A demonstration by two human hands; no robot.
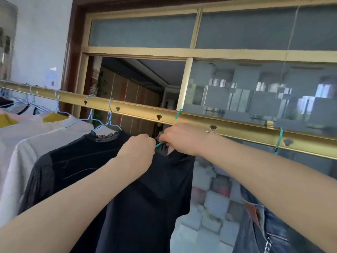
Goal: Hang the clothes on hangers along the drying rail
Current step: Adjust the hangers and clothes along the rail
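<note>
Both my bare forearms reach up and forward, converging in front of me. My left hand shows its back to me, fingers curled away, gripping the top edge of the black T-shirt. My right hand sits just beside it, slightly higher, wrist bent inward, fingers curled round the teal hanger wire.

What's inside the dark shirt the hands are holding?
A teal hanger: a bit of wire shows between the left hand and right hand. The dark shirt covers the rest.
</note>
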